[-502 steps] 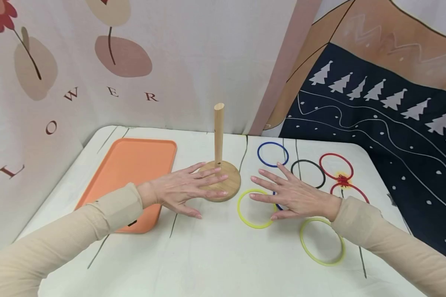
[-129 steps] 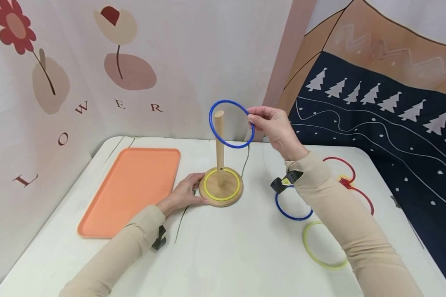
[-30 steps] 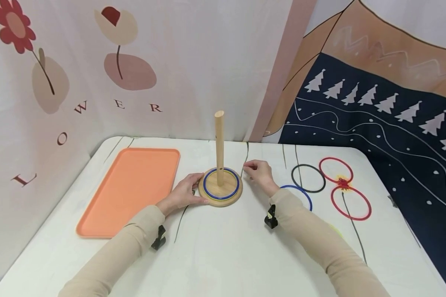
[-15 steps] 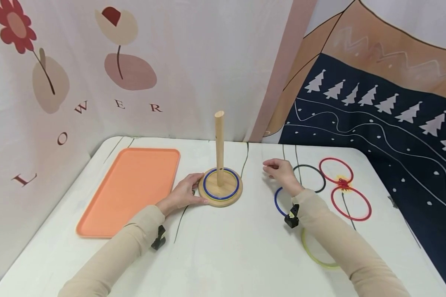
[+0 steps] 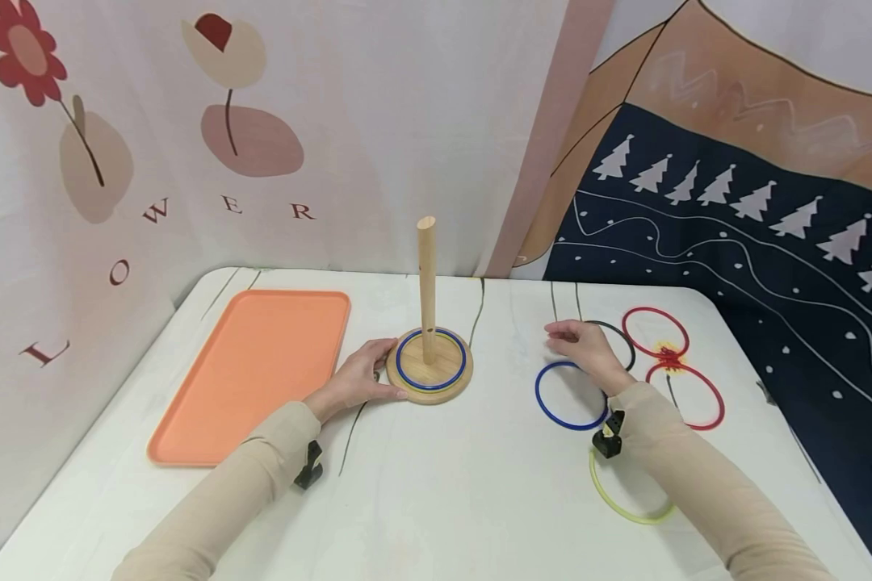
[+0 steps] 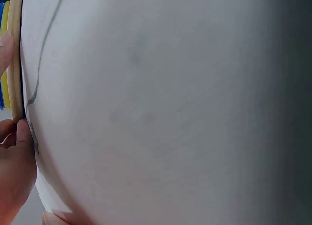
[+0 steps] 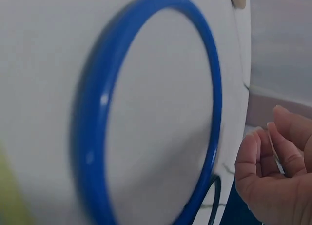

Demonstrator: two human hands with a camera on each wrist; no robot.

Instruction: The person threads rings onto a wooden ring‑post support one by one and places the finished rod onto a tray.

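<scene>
A wooden ring stand (image 5: 427, 282) rises upright near the table's middle. A blue ring (image 5: 397, 361) lies round its post on the base, over a yellow ring (image 6: 4, 20). My left hand (image 5: 356, 375) grips the left edge of the base between thumb and fingers. Above the right-hand rings hovers my right hand (image 5: 584, 347), its fingers loosely curled and holding nothing. It is nearest to the black ring (image 5: 632, 347), which it partly hides. Another blue ring (image 5: 538, 395) lies flat just below this hand, large in the right wrist view.
An orange tray (image 5: 262, 363) lies on the left of the white table (image 5: 465, 484). Two red rings, an upper red ring (image 5: 687, 331) and a lower red ring (image 5: 723, 395), lie at the right. My right sleeve partly covers a yellow-green ring (image 5: 610, 500).
The blue ring held over the post earlier now lies on the base above the yellow one. My right hand has moved right from the stand towards the black ring; my left stays put.
</scene>
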